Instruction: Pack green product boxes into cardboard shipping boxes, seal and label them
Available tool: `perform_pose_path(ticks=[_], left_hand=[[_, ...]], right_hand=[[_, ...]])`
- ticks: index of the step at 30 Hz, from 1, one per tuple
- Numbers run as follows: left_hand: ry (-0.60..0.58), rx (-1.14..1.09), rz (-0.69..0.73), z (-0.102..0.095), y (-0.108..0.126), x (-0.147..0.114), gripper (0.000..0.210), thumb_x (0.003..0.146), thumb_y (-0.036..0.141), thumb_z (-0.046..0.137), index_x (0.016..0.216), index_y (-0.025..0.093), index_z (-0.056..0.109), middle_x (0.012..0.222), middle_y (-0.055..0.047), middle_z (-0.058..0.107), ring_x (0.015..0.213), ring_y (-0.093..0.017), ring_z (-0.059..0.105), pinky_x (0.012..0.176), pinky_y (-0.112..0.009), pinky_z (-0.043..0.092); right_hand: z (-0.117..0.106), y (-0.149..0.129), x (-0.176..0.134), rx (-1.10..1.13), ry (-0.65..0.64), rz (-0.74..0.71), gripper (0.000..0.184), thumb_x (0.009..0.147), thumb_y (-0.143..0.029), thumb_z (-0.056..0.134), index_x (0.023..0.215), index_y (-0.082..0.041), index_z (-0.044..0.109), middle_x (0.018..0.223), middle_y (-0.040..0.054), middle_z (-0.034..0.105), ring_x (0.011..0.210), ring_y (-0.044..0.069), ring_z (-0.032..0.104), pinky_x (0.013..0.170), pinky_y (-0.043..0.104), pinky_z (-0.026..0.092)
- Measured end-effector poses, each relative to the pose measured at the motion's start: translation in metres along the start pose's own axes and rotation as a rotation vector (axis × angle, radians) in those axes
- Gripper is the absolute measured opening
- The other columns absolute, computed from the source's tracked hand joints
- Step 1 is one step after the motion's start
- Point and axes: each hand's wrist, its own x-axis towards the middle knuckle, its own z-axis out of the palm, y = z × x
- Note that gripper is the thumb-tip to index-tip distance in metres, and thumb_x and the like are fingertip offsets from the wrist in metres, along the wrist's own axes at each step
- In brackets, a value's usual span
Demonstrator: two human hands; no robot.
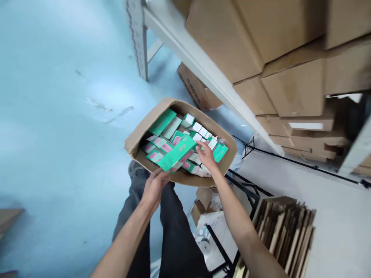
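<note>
The left grip (155, 185) is pinching the near end of a long green box (177, 153) while the right grip (206, 155) is holding its far end, so both are narrow on that one thing. Using both ends is probably keeping its length steady. The box is slanting across smaller boxes (161, 144) within an open cardboard carton (148, 122), whose walls are likely keeping the loose contents together. Some boxes are showing white ends and sitting close, presumably to save room. The carton is resting just before the legs (178, 231), likely for easy reach; its support is hidden. Nearby, a white rack (191, 58) is carrying stacked boxes (292, 90), apparently for storage
</note>
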Motion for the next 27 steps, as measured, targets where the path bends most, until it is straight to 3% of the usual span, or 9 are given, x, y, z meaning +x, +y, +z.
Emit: perform_pose_path(ticks=[4,9,13,16,22,27], left_hand=[[-0.030,0.011,-0.067,-0.006,0.023,-0.089,0.022,0.073,0.025,0.079,0.095,0.019,0.078,0.102,-0.006,0.081,0.102,-0.025,0.078,0.105,-0.039,0.062],[-0.083,0.087,-0.137,0.008,0.054,-0.187,0.010,0.088,0.019,0.071,0.097,0.019,0.075,0.102,-0.007,0.080,0.093,-0.021,0.077,0.098,-0.033,0.063],[-0.120,0.183,-0.128,0.028,0.066,-0.255,0.008,0.099,0.021,0.062,0.098,0.020,0.070,0.100,-0.009,0.077,0.085,-0.019,0.074,0.086,-0.030,0.062],[-0.170,0.274,-0.095,0.046,0.065,-0.299,0.012,0.104,0.023,0.056,0.102,0.020,0.067,0.101,-0.008,0.075,0.079,-0.017,0.071,0.078,-0.028,0.060],[-0.375,0.473,-0.055,0.076,0.031,-0.386,0.013,0.106,0.029,0.056,0.107,0.022,0.067,0.101,-0.007,0.073,0.080,-0.018,0.071,0.081,-0.030,0.062],[-0.604,0.690,-0.069,0.077,-0.047,-0.464,0.017,0.105,0.030,0.056,0.098,0.020,0.068,0.092,-0.007,0.072,0.076,-0.017,0.069,0.078,-0.028,0.061]], right_hand=[[-0.050,-0.081,-0.087,-0.016,0.059,-0.015,0.039,0.110,-0.042,0.063,0.141,-0.024,0.078,0.151,0.0144,0.074,0.141,0.026,0.070,0.111,0.038,0.064],[-0.105,-0.166,-0.192,-0.072,0.243,-0.135,0.042,0.111,-0.035,0.059,0.148,-0.023,0.076,0.152,0.0158,0.074,0.144,0.028,0.068,0.116,0.042,0.062],[-0.134,-0.218,-0.283,-0.200,0.413,-0.269,0.043,0.114,-0.028,0.054,0.151,-0.023,0.075,0.149,0.0149,0.077,0.144,0.028,0.068,0.128,0.048,0.054],[-0.145,-0.249,-0.355,-0.271,0.561,-0.343,0.046,0.116,-0.024,0.050,0.156,-0.022,0.071,0.150,0.0141,0.077,0.145,0.027,0.067,0.130,0.048,0.054],[-0.151,-0.276,-0.494,-0.425,0.865,-0.290,0.058,0.112,-0.016,0.052,0.169,-0.026,0.059,0.157,0.0115,0.073,0.149,0.028,0.067,0.128,0.050,0.059],[-0.137,-0.267,-0.625,-0.514,1.124,-0.144,0.069,0.109,-0.012,0.055,0.176,-0.024,0.049,0.159,0.0119,0.072,0.148,0.030,0.069,0.122,0.050,0.065]])
